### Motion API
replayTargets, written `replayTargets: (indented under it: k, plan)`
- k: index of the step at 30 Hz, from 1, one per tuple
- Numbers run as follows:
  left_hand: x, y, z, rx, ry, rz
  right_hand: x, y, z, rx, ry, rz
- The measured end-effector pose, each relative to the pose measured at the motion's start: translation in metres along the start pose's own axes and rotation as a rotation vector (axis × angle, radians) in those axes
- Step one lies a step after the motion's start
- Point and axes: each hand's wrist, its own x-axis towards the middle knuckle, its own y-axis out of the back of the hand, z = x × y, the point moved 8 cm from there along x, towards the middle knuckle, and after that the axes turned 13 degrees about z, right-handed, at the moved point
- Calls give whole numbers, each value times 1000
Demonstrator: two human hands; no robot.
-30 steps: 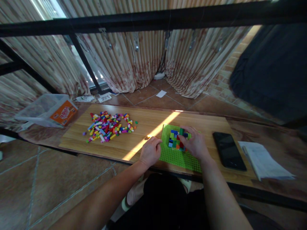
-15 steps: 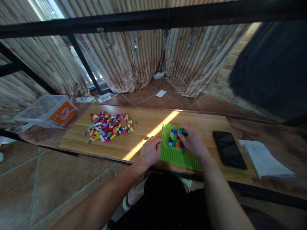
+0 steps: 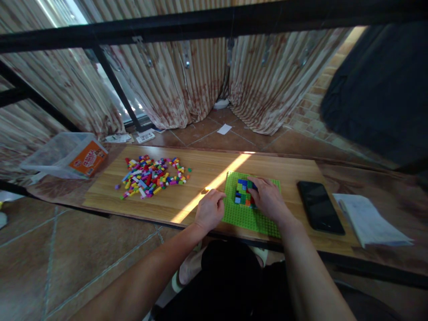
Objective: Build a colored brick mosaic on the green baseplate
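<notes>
A bright green studded baseplate (image 3: 249, 221) lies on the wooden board in front of me. Low toy bricks (image 3: 241, 189) in blue, green, red, orange and light blue form a compact patch on it. My right hand (image 3: 270, 199) reaches over the right part of this patch. Its thumb and index finger close around a dark green brick at the patch's upper edge, and the hand hides the bricks below it. At the plate's left edge rests my left hand (image 3: 210, 210), fingers curled. Whether anything is between those fingers is hidden.
A loose heap of coloured bricks (image 3: 150, 178) spreads across the left of the wooden board (image 3: 197, 169). Farther left stands a clear plastic box (image 3: 56, 156) with an orange label. To the right lie a black phone (image 3: 320, 207) and folded white paper (image 3: 372, 220).
My right hand has shifted slightly left and lower over the brick patch, covering more of its right side. The left hand stays at the plate's edge.
</notes>
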Motion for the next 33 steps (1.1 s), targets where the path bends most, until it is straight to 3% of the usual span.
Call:
replayTargets:
  k: [12,33]
  plan:
    - [0,0,0,-2,8,-8,0,3,-3,74,-52,34]
    - [-1,-1,-2,16,14,-20,0,2,-8,132,12,92]
